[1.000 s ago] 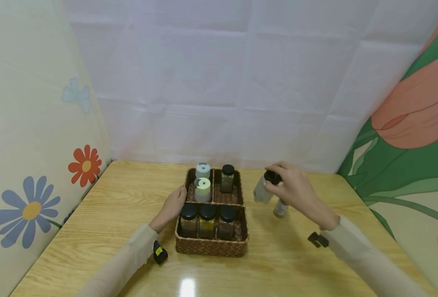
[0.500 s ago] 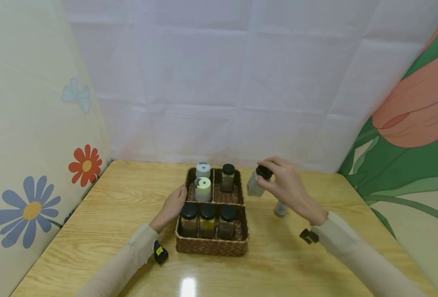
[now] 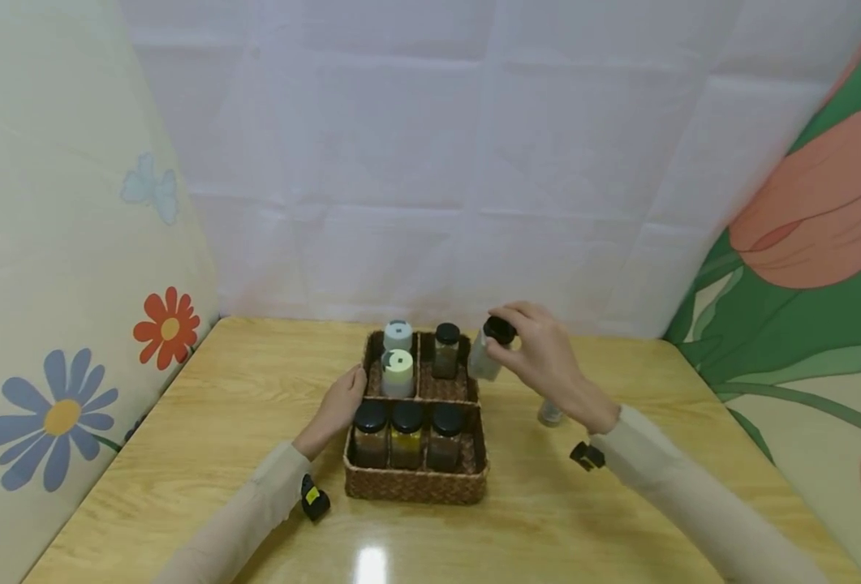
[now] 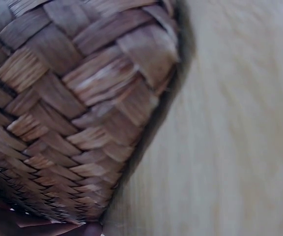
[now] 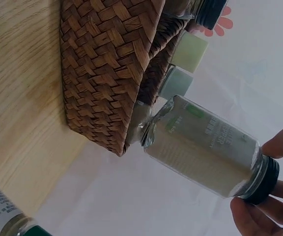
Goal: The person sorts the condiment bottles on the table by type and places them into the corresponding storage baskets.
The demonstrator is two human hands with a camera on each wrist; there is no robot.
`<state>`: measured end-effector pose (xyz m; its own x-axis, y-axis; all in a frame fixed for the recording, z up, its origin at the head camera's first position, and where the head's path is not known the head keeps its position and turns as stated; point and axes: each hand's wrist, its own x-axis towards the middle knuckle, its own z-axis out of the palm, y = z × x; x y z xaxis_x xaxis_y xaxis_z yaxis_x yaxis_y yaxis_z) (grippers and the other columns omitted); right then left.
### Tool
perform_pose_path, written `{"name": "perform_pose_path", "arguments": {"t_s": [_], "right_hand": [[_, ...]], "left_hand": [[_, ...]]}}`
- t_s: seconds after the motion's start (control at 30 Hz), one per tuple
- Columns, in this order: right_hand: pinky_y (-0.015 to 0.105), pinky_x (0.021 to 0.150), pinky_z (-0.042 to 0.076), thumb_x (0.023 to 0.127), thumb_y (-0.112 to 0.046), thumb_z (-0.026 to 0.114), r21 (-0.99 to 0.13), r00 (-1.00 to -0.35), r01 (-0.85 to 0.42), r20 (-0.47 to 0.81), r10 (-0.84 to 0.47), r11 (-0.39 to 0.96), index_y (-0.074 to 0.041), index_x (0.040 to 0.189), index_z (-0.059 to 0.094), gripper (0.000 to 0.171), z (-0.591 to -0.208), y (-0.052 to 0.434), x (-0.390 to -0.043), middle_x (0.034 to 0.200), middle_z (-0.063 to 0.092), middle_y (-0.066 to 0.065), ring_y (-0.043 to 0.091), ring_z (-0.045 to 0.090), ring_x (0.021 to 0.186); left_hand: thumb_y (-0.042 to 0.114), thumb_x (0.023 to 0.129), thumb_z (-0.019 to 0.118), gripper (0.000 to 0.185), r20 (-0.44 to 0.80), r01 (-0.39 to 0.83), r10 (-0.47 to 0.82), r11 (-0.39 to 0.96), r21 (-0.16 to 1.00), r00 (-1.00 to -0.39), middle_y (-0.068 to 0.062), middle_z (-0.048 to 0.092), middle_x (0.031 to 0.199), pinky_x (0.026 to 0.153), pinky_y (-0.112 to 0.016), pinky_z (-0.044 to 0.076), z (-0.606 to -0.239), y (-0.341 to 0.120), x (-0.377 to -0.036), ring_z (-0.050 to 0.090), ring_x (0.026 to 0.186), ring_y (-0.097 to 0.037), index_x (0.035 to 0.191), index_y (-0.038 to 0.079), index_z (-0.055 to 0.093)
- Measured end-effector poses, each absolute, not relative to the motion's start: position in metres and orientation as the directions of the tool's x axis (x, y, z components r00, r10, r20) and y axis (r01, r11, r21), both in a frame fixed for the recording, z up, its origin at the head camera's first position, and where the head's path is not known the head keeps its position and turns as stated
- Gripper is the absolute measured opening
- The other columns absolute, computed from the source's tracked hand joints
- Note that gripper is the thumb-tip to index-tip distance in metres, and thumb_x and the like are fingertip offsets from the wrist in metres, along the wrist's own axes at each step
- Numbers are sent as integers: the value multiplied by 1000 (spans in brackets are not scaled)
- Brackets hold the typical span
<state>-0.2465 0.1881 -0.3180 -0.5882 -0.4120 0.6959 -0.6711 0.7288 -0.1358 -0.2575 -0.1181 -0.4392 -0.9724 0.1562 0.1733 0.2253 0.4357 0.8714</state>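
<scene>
One spice jar [image 3: 485, 357] held tilted over the woven basket's [image 3: 415, 485] back right corner.
Right hand [image 3: 540, 357] fingers pinch its black cap [image 5: 262, 179]; left hand [image 3: 338, 405] rests relaxed against the basket. Glass looks rigid, smooth, breakable, fairly light; a body grip would likely be surer.

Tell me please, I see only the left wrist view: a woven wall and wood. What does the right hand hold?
Observer: The right hand pinches a powder jar by its black cap.
Operator: Is it upright?
Observer: No, it is tilted in the air, its base toward the basket.
Operator: Is space free inside?
Observer: The rear right compartment holds one dark-capped jar, with bare floor beside it.
Operator: And the left hand?
Observer: The left hand rests against the basket's left wall.
</scene>
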Motion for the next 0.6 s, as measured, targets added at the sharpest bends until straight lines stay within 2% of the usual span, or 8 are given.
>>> {"name": "perform_pose_path", "arguments": {"t_s": [0.1,0.3,0.6], "right_hand": [[52,84,52,85,-14,77,-154,-586,-680,702,-405,717,3,120,67,40,-318,183,-248,111,66,20,36,62,101],[48,81,53,86,-13,77,-185,-585,-695,708,-397,695,2,119,68,37,-318,177,-254,111,66,18,33,62,99],[52,87,51,87,-12,75,-194,-599,-695,689,-408,692,2,117,67,34,-320,166,-260,113,66,19,35,61,104]], "left_hand": [[23,111,26,47,182,227,142,443,867,-973,-28,45,145,109,-57,34,-440,-119,-257,39,136,-43,137,-9,50],[23,111,26,48,184,231,146,450,862,-972,-28,42,147,111,-56,31,-440,-120,-258,36,138,-43,141,-9,47],[22,111,27,48,183,228,143,454,861,-973,-30,44,145,110,-56,34,-440,-119,-258,38,136,-44,140,-11,47]]}}
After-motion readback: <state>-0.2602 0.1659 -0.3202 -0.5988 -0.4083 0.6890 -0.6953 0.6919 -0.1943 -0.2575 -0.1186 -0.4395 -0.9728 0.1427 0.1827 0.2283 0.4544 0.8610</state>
